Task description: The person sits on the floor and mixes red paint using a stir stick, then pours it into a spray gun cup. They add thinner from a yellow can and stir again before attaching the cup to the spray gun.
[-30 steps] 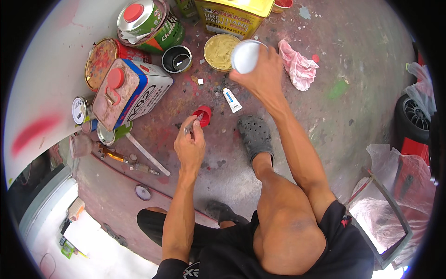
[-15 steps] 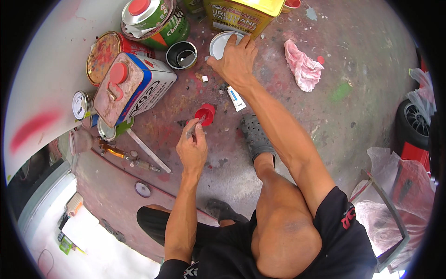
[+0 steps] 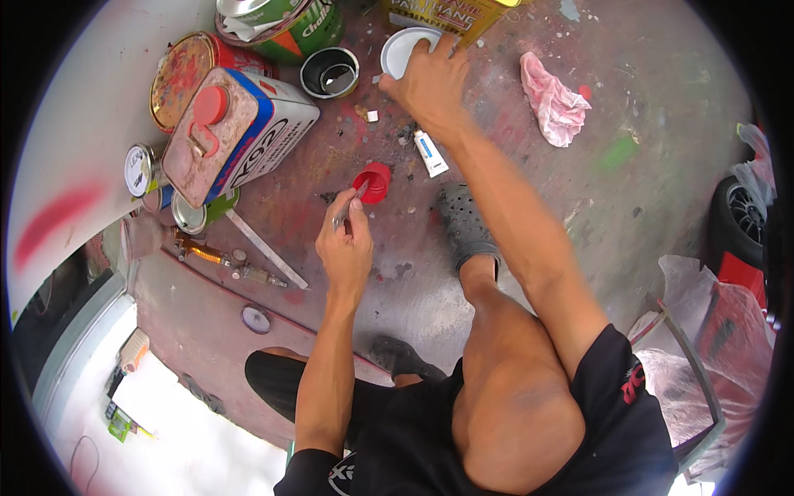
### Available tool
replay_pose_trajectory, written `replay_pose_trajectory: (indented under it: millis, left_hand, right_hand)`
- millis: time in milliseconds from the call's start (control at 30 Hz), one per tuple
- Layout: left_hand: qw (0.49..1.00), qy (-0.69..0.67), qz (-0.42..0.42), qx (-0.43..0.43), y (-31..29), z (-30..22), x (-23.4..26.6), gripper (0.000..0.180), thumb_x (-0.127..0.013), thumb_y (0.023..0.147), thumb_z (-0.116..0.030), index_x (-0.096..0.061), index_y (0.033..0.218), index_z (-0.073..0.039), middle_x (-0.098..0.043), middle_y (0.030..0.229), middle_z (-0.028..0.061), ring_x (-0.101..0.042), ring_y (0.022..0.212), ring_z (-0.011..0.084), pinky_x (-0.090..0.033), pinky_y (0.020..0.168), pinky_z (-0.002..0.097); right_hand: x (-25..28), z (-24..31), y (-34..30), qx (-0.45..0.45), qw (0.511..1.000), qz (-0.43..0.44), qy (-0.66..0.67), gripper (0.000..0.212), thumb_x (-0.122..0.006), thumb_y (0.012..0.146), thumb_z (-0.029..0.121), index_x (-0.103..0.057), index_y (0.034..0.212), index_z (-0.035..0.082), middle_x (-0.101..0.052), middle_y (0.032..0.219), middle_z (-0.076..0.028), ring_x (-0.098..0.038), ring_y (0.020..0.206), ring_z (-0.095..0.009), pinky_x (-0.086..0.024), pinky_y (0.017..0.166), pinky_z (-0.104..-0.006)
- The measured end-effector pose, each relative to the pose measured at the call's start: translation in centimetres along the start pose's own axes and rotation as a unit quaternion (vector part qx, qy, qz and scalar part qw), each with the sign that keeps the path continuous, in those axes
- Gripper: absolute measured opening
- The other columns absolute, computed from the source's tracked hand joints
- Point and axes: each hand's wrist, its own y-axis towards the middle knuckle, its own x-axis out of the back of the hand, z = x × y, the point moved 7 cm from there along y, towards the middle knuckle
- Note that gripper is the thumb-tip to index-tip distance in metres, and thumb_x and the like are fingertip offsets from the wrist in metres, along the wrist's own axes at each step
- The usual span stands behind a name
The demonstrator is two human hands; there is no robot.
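Observation:
My left hand (image 3: pixel 346 252) is closed, thumb against fingers, around a thin grey metal stick (image 3: pixel 341 217). The stick's far end reaches the mouth of a small red plastic cup (image 3: pixel 379 187), which is tipped toward me. Farther off, my right hand (image 3: pixel 432 89) curls over a shallow round white tin (image 3: pixel 399 56), thumb at its near edge and fingertips over its top; part of the tin is hidden beneath them. A white and blue tube (image 3: pixel 430 155) lies on the floor below my right wrist. To the tin's left stands a black-lined open can (image 3: pixel 329 73).
Paint containers crowd the left: a rectangular can with a red cap (image 3: pixel 277 136), a red tin (image 3: pixel 184 74) and a green can (image 3: pixel 302 33). A yellow can (image 3: pixel 463 18) stands behind the white tin. A flat stick (image 3: pixel 266 250) and pink cloth (image 3: pixel 552 103) lie on the floor.
The whole view has shifted slightly, so the floor items sit higher in the picture. Both hands keep their places at the red cup and the white tin.

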Motion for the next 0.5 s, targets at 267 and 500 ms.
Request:
replay_pose_trajectory:
  millis: [267, 500]
  left_hand:
    - [0.998, 0.066, 0.008, -0.007, 1.4, -0.9, 0.3, 0.022, -0.070, 0.108, -0.015, -0.078, 0.123, -0.003, -0.081, 0.102, 0.0167, -0.078, 0.079, 0.0243, -0.060, 0.074, 0.0371]
    - [0.993, 0.078, 0.004, -0.087, 1.7, -1.4, -0.9, 0.021, -0.071, 0.105, -0.016, -0.079, 0.120, -0.004, -0.082, 0.105, 0.0173, -0.080, 0.088, 0.0327, -0.062, 0.079, 0.0397]
  right_hand:
    - [2.2, 2.2, -6.0, 0.108, 0.941, 0.320, 0.019, 0.062, -0.088, 0.085, 0.032, -0.072, 0.137, 0.002, -0.074, 0.131, -0.019, -0.067, 0.126, -0.042, -0.058, 0.102, -0.0519]
    - [-3.2, 2.7, -14.7, 0.200, 0.897, 0.265, 0.293, 0.055, -0.088, 0.083, 0.024, -0.071, 0.132, 0.008, -0.073, 0.128, -0.015, -0.073, 0.117, -0.039, -0.059, 0.101, -0.0502]
